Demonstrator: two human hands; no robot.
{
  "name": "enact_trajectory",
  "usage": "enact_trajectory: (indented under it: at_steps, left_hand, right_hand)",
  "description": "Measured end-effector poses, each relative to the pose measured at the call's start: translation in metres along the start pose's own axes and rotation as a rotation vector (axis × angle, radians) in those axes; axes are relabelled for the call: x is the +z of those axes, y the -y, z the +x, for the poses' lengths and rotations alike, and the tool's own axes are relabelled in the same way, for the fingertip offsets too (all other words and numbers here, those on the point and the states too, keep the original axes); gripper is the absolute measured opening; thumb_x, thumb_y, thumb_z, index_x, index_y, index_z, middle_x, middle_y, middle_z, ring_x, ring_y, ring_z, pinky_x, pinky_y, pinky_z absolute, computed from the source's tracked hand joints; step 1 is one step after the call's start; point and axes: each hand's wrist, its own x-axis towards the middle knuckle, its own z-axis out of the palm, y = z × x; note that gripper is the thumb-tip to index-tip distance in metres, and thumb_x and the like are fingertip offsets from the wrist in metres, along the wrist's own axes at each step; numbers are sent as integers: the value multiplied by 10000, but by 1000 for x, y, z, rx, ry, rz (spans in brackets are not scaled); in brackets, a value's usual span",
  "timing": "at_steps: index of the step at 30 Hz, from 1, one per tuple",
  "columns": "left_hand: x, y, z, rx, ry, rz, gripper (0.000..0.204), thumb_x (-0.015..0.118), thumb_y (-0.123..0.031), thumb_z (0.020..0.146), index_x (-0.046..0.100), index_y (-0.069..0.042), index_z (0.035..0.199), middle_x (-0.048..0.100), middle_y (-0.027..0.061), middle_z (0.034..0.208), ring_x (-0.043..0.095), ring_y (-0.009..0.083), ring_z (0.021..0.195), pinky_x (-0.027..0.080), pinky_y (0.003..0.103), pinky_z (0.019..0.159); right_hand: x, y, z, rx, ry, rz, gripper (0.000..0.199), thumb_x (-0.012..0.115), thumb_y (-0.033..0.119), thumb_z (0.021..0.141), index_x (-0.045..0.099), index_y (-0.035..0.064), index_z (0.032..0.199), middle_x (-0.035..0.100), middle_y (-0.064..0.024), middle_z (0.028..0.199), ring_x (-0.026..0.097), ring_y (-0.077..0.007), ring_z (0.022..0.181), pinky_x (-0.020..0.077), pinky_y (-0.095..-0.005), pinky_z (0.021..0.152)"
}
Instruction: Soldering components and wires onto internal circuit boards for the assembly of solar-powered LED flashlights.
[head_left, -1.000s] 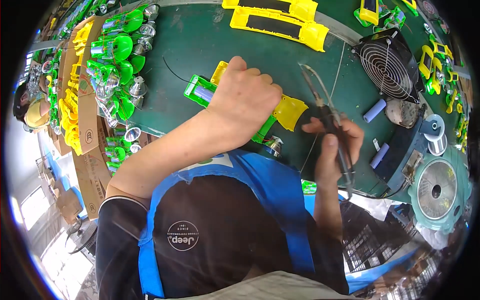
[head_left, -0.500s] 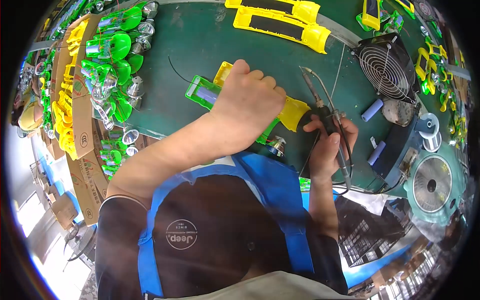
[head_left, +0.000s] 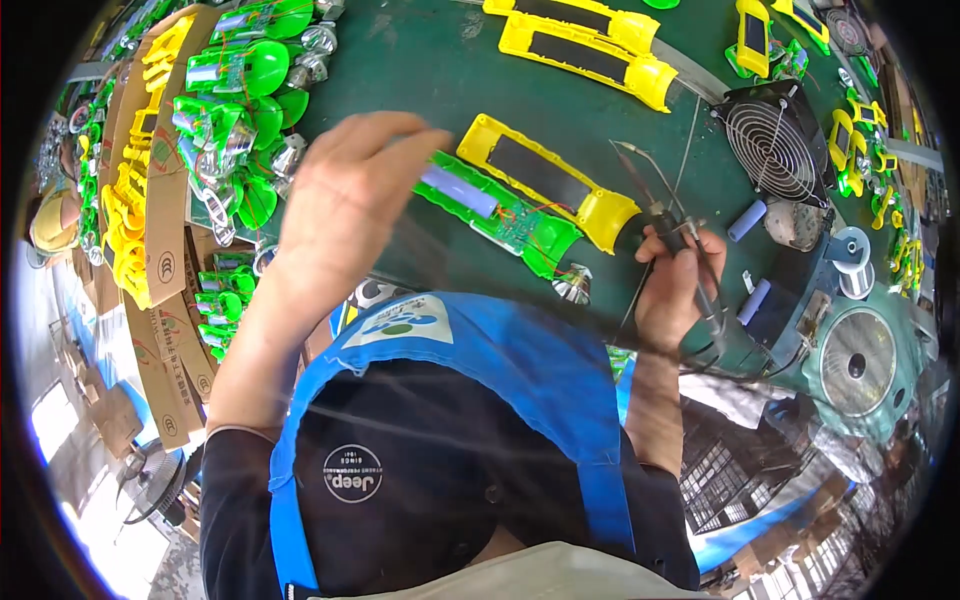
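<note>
A soldering iron (head_left: 656, 188) is held in my right hand (head_left: 680, 275), its tip up and to the left, apart from the work. My left hand (head_left: 350, 190), slightly blurred, is at the left end of a green flashlight housing (head_left: 545, 240). Its fingers are bent together there, and what they may pinch is hidden. Inside the green housing lie a lilac battery cell (head_left: 458, 190), a small green circuit board (head_left: 510, 228) and thin red wires. A silver reflector (head_left: 573, 284) sits by its right end. Just behind lies a yellow cover (head_left: 603, 222) with a dark panel.
More yellow covers (head_left: 590, 60) lie at the back. Several green housings with reflectors (head_left: 240, 130) are piled at left beside a cardboard box (head_left: 172, 200) of yellow parts. At right are a black fan (head_left: 770, 140), loose cells (head_left: 747, 220), a solder spool (head_left: 853, 250) and a round green fan (head_left: 862, 360).
My left hand has moved left off the housings, uncovering the cell, circuit board and yellow cover. My right hand and the soldering iron have shifted slightly right and down in the view.
</note>
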Motion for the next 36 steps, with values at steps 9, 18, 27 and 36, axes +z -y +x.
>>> enact_trajectory:
  at_steps: [9, 18, 27, 36]
  left_hand:
    - [28, 1, 9, 382, 263, -296, 145, 723, -84, 719, 626, -132, 814, 561, -21, 789, 511, 196, 810, 362, 343, 765]
    - [29, -15, 13, 331, 311, -91, 114, 686, -95, 722, 575, -119, 737, 511, 13, 746, 532, 186, 774, 374, 365, 788]
    - [32, -13, 14, 349, 298, -100, 117, 668, -87, 715, 552, -106, 705, 508, 22, 729, 534, 187, 769, 363, 368, 782]
    - [30, -16, 19, 334, 386, -45, 111, 662, -91, 718, 552, -105, 708, 504, 27, 729, 542, 189, 759, 367, 370, 780]
  right_hand:
    - [-5, 33, -2, 294, 148, -11, 299, 638, 236, 859, 534, -25, 959, 593, -89, 726, 579, -161, 642, 460, -280, 683]
    - [12, 38, 15, 421, 270, -95, 195, 645, 107, 848, 559, -44, 936, 615, -85, 722, 602, -132, 608, 498, -257, 580]
    - [13, 35, 14, 460, 313, -124, 185, 674, 95, 837, 565, -35, 911, 622, -79, 758, 609, -119, 608, 508, -236, 586]
    - [12, 37, 11, 427, 338, -250, 316, 657, 191, 857, 535, -58, 1009, 623, -106, 784, 605, -147, 618, 509, -289, 714]
